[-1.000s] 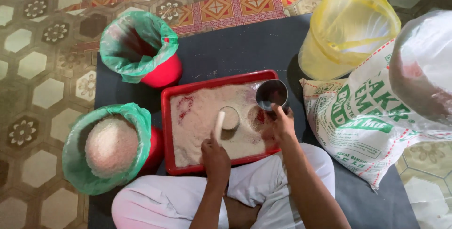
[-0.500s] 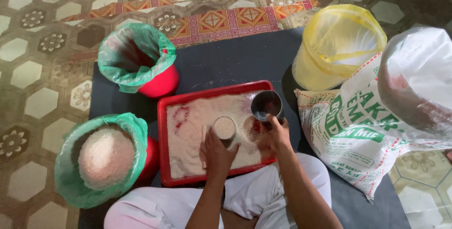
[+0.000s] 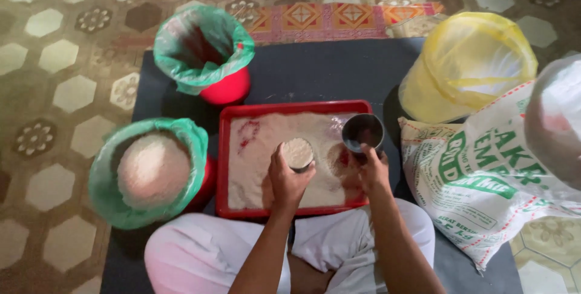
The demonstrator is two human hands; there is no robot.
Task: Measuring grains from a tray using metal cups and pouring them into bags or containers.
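While the left hand clasped a small cup heaped with white grain over the red tray, its fingers hid the cup's wall. The right hand gripped a dark metal cup at the tray's right edge, its inside too shadowed to read.

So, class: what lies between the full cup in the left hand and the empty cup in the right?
Head view: only rice in the red tray between full cup and empty cup.
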